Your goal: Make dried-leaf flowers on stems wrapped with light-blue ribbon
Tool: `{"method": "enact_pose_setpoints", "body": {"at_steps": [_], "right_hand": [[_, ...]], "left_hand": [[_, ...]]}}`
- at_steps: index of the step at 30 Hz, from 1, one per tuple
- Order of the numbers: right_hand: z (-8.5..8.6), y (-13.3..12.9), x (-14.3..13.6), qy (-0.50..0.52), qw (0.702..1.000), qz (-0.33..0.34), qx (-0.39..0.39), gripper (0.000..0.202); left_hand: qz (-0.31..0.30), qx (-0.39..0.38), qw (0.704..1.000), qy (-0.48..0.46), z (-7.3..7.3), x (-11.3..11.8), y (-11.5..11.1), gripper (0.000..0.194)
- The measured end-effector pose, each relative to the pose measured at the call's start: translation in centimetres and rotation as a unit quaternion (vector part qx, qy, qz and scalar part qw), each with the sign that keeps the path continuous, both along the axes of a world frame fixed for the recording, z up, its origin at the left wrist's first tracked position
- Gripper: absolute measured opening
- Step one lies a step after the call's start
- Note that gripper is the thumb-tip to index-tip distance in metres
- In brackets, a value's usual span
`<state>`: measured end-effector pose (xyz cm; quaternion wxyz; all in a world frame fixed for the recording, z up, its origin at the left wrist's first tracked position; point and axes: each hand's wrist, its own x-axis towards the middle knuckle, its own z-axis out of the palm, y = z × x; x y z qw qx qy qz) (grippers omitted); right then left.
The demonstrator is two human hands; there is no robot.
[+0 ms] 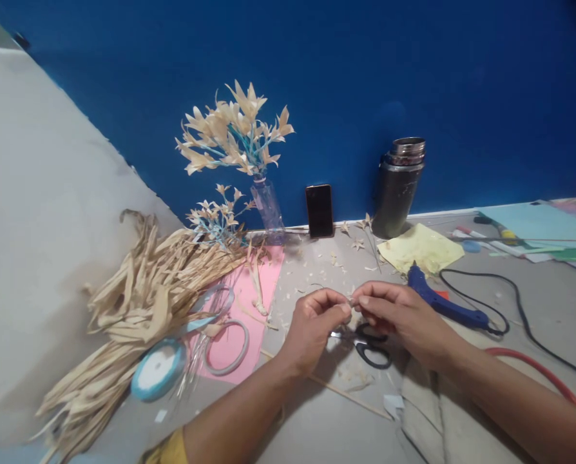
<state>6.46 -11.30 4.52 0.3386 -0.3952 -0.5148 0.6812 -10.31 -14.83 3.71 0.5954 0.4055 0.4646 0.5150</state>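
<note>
Pinching a tiny bit [350, 301], I have my left hand [316, 317] and my right hand [400, 314] up close, with the tips almost touching. The fingers of each hand are pressed together on the bit. It sits right between the two hands, over the gray table [326, 425], and it is too small for me to tell what it is.

Under my hands lie the black scissors [360, 346], partly hidden. A thin stick [348, 396] lies on the table, nearer to me. By my right hand is the blue glue gun [447, 309], with its tip near the yellow paper [430, 243].

At the back, the phone [319, 211] stands up by the blue wall [326, 77], and the dark flask [397, 196] stands to the right of it. Left of the phone is a clear bottle [268, 209] with big pale flowers [237, 125] in it. Some little flowers [218, 216] on blue stems are beside it, lower down.

On the left I see a big pile of dry leaves [147, 303]. The pink paper [270, 277] is beside the pile, with a gray loop [247, 348] on it. A roll of blue ribbon [157, 369] is near the leaves.
</note>
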Motion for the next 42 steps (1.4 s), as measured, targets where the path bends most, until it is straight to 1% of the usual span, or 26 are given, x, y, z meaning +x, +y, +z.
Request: {"method": "enact_pose_setpoints", "body": {"at_steps": [4,7,11,14,15,16,19,20,22,24,26,30,33,36,42], "right_hand": [[-0.1,0.0,0.0,0.01,1.0,-0.008,-0.021,0.027],[0.1,-0.1,-0.1,-0.018,0.999,-0.027,-0.011,0.026],[0.5,0.2,0.2,-0.108,0.988,-0.078,0.08,0.022],[0.6,0.7,0.7,-0.135,0.975,-0.114,0.133,0.024],[0.6,0.8,0.8,-0.131,0.976,-0.112,0.136,0.026],[0.5,0.9,0.9,-0.123,0.979,-0.094,0.135,0.028],[0.4,0.8,1.0,-0.096,0.987,-0.003,0.126,0.033],[0.3,0.7,0.9,-0.097,0.987,0.018,0.13,0.032],[0.3,0.4,0.6,-0.12,0.981,0.022,0.152,0.024],[0.4,0.2,0.4,-0.152,0.972,-0.002,0.177,0.02],[0.4,0.0,0.3,-0.159,0.969,-0.015,0.188,0.02],[0.1,-0.1,0.4,-0.116,0.977,-0.022,0.178,0.02],[-0.2,-0.2,0.4,-0.098,0.985,-0.027,0.141,0.022],[-0.4,-0.3,0.4,-0.09,0.99,-0.027,0.108,0.024],[-0.5,-0.5,0.3,-0.082,0.992,-0.023,0.09,0.028]], "left_hand": [[-0.029,-0.021,0.998,-0.053,-0.3,0.1,0.1,0.025],[-0.03,-0.038,0.996,-0.069,-0.2,0.3,0.1,0.027],[-0.033,-0.06,0.995,-0.08,0.3,0.5,0.0,0.024],[-0.039,-0.05,0.995,-0.07,0.5,0.5,-0.1,0.018],[-0.039,-0.047,0.996,-0.065,0.5,0.5,-0.1,0.017],[-0.038,-0.044,0.996,-0.061,0.5,0.5,-0.1,0.017],[-0.034,-0.048,0.997,-0.052,0.3,0.4,-0.1,0.017],[-0.032,-0.047,0.997,-0.047,0.3,0.4,-0.1,0.016],[-0.027,-0.039,0.999,-0.022,0.2,0.4,-0.1,0.014],[-0.017,-0.026,0.999,0.015,0.1,0.4,-0.1,0.013],[-0.006,-0.02,0.999,0.036,0.1,0.4,-0.1,0.013],[0.001,-0.022,0.999,0.038,0.1,0.4,-0.1,0.017],[0.0,-0.02,0.998,0.065,0.2,0.3,0.0,0.017],[-0.007,-0.007,0.995,0.101,0.6,0.1,0.1,0.015],[-0.02,0.031,0.989,0.145,1.2,-0.3,0.1,0.01]]}}
